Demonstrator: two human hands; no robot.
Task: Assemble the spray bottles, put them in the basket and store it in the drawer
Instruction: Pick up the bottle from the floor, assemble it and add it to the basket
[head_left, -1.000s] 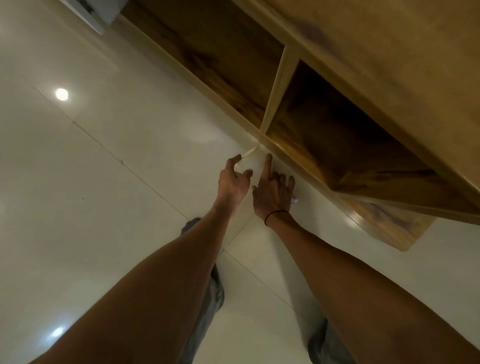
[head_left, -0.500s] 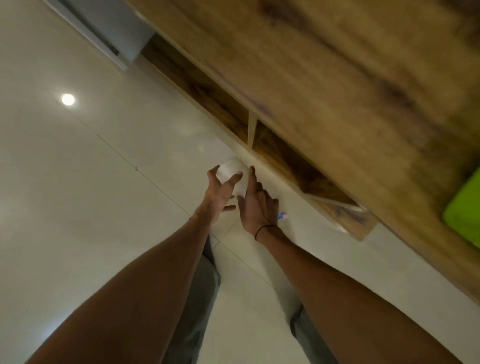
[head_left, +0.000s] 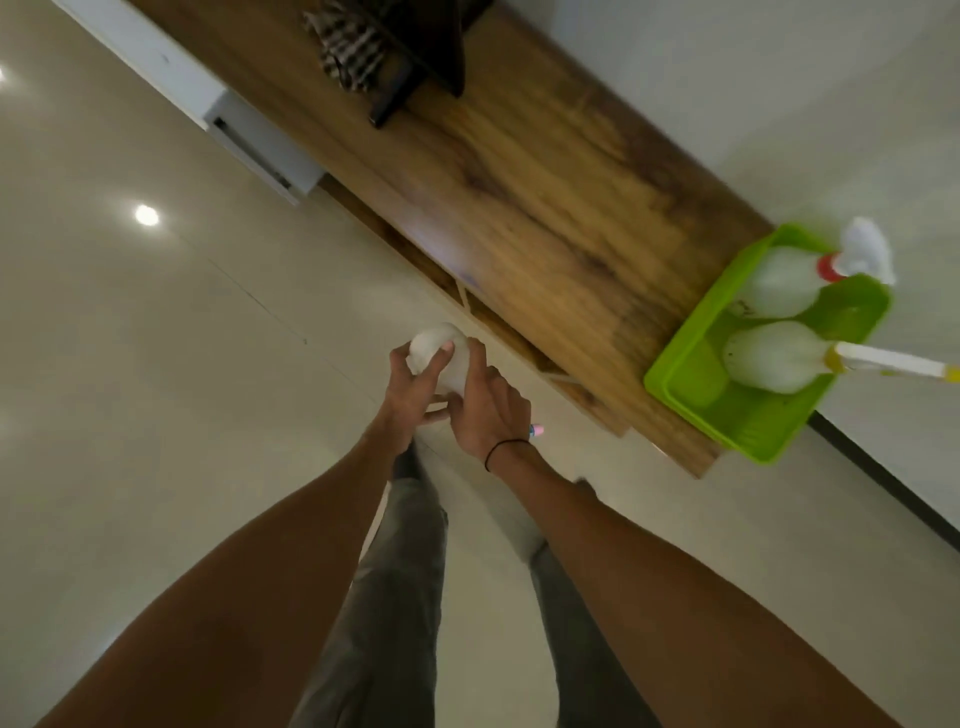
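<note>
Fingers (head_left: 435, 364) of both the left hand (head_left: 410, 395) and right hand (head_left: 488, 410) curl around one white bottle (head_left: 441, 353) above the floor. Two bottles lie in the green basket (head_left: 691, 384) on the wooden surface (head_left: 545, 208).

No readable text or labels anywhere.

Open floor (head_left: 156, 415) spreads from seven to eleven o'clock. The wooden surface (head_left: 545, 182) bars the way from twelve to three, with a green basket (head_left: 691, 395) at three and dark stand (head_left: 415, 62) at twelve crowding it.
</note>
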